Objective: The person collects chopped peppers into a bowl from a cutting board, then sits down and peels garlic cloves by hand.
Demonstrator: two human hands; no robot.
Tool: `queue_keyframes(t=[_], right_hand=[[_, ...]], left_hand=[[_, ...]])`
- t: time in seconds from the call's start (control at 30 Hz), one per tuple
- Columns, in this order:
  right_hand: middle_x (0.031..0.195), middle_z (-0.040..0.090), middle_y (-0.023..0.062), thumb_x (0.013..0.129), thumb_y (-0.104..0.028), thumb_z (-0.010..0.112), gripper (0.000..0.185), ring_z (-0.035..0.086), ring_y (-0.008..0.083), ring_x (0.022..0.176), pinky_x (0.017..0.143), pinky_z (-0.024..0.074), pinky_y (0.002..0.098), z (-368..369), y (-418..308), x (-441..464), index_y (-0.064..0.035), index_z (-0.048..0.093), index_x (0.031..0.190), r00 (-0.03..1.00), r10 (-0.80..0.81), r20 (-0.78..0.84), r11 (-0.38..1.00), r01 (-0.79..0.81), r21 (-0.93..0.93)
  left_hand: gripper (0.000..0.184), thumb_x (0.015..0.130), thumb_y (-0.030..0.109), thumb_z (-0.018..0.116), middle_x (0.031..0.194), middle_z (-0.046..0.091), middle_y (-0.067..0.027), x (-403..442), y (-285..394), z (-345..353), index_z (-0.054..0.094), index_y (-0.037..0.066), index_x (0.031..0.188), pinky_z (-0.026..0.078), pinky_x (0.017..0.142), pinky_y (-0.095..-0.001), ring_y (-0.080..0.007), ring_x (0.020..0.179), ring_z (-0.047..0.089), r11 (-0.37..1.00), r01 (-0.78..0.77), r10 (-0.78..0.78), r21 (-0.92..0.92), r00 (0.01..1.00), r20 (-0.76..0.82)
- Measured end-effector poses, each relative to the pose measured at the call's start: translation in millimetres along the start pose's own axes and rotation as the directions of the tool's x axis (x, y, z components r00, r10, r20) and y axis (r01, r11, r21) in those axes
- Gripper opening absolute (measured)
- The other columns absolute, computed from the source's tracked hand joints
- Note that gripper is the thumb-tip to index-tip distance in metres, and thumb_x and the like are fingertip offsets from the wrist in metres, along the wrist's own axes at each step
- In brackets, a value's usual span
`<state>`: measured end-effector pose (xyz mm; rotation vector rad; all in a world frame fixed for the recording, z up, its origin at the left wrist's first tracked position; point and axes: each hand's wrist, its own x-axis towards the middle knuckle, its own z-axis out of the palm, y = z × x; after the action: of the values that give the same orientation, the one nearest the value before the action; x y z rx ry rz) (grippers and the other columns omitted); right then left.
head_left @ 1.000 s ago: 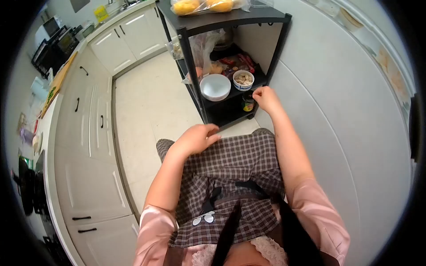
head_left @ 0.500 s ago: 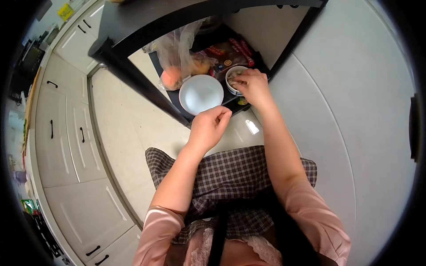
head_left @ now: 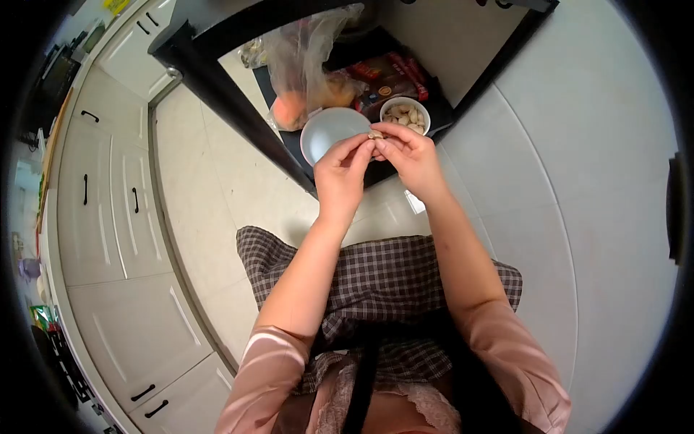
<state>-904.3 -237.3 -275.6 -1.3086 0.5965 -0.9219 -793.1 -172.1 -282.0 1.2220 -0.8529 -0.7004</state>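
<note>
A small pale garlic clove [head_left: 375, 134] is pinched between the fingertips of both hands. My left hand [head_left: 340, 177] holds it from the left, fingers closed, over the near right edge of a wide white bowl [head_left: 325, 130]. From the other side, my right hand [head_left: 415, 165] grips the clove with thumb and fingers. Just beyond my right hand stands a small white bowl [head_left: 428, 116] holding several garlic cloves [head_left: 402, 114]. Part of the wide bowl is hidden behind my left hand.
Both bowls stand on a black shelf within a dark frame [head_left: 253, 126]. Behind them lie a clear plastic bag [head_left: 300, 61] with orange-coloured round fruit [head_left: 289, 108] and a dark red package [head_left: 387, 79]. White cabinets [head_left: 108, 210] line the left; a pale panel [head_left: 535, 217] is at right.
My right hand has left the small bowl and come to my left hand with a garlic clove. My left hand has moved slightly up, and both now hold the clove.
</note>
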Motion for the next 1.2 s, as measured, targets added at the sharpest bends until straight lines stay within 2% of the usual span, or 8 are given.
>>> queue_keyframes(t=[0.17,0.37,0.47,0.63,0.87,0.97,1.13,1.2], right_hand=[[0.092,0.062,0.0083,0.087,-0.005,0.054,0.025,0.06,0.0115,0.081,0.074,0.0501,0.024,-6,3,-6,0.0054,0.054,0.109,0.999,0.006,0.04,0.997,-0.002,-0.081],[0.09,0.063,0.0076,0.086,-0.005,0.055,0.021,0.061,0.0114,0.079,0.071,0.0509,0.0245,-8,2,-10,0.0043,0.056,0.105,0.999,0.005,0.041,0.987,0.001,-0.162],[0.09,0.063,0.0082,0.085,-0.003,0.055,0.019,0.061,0.0115,0.077,0.07,0.0507,0.0244,-8,-3,-12,0.004,0.057,0.102,0.999,-0.009,0.045,0.979,0.018,-0.201],[0.086,0.062,0.0104,0.082,0.001,0.056,0.013,0.061,0.0107,0.073,0.064,0.0492,0.0235,-6,10,-15,0.0053,0.057,0.095,0.999,-0.038,-0.006,0.972,0.035,-0.231],[0.08,0.062,0.0085,0.082,0.0,0.057,0.012,0.06,0.0085,0.071,0.063,0.0479,0.0212,6,5,-25,0.0041,0.057,0.093,0.989,-0.141,-0.036,0.878,0.108,-0.466],[0.073,0.062,0.0068,0.081,0.0,0.057,0.01,0.058,0.0071,0.065,0.059,0.046,0.0207,7,3,-24,0.0039,0.057,0.091,0.993,-0.096,-0.071,0.89,0.054,-0.452],[0.077,0.06,0.0132,0.076,0.003,0.059,0.011,0.061,0.0135,0.064,0.055,0.0462,0.0248,2,0,-21,0.0043,0.055,0.086,0.994,-0.107,-0.033,0.904,0.084,-0.419],[0.078,0.061,0.0127,0.076,0.002,0.06,0.013,0.061,0.0125,0.066,0.056,0.0467,0.0241,-2,1,-21,0.0042,0.054,0.088,0.998,-0.062,0.007,0.924,0.06,-0.378]], left_hand=[[0.014,0.083,0.007,0.06,0.087,0.063,-0.0092,-4,1,-3,0.064,-0.002,0.093,0.048,0.071,-0.0225,-0.0125,0.078,0.06,0.998,-0.017,0.015,0.063,1.0,0.026],[0.014,0.084,0.009,0.061,0.083,0.064,-0.007,-4,1,-3,0.066,-0.001,0.092,0.046,0.068,-0.0204,-0.0102,0.073,0.059,0.949,-0.185,0.167,0.254,0.982,0.091],[0.014,0.084,0.008,0.061,0.083,0.065,-0.0062,-5,1,-2,0.066,-0.002,0.093,0.046,0.068,-0.0208,-0.0103,0.073,0.059,0.955,-0.124,0.101,0.27,0.99,0.098],[0.013,0.082,0.006,0.061,0.082,0.065,-0.0064,-4,-5,-2,0.065,-0.004,0.09,0.047,0.068,-0.021,-0.0093,0.072,0.058,0.943,0.285,-0.271,-0.171,0.957,0.101],[0.011,0.081,0.006,0.062,0.079,0.064,-0.0053,-9,-12,-3,0.064,-0.004,0.086,0.047,0.065,-0.0203,-0.0083,0.07,0.058,0.964,0.257,-0.255,-0.066,0.966,0.039],[0.011,0.078,0.004,0.064,0.079,0.064,-0.0065,-10,-8,-3,0.062,-0.006,0.083,0.047,0.062,-0.0186,-0.0065,0.069,0.057,0.97,0.238,-0.238,-0.043,0.971,0.005],[0.01,0.079,0.004,0.062,0.077,0.061,-0.0031,-11,-13,-7,0.061,-0.005,0.083,0.046,0.06,-0.0185,-0.0054,0.065,0.055,0.968,0.063,-0.077,0.241,0.996,0.049],[0.009,0.082,0.006,0.06,0.077,0.061,-0.003,-11,-13,-4,0.061,-0.003,0.083,0.045,0.06,-0.0188,-0.006,0.065,0.055,0.987,0.118,-0.123,0.108,0.992,0.04]])
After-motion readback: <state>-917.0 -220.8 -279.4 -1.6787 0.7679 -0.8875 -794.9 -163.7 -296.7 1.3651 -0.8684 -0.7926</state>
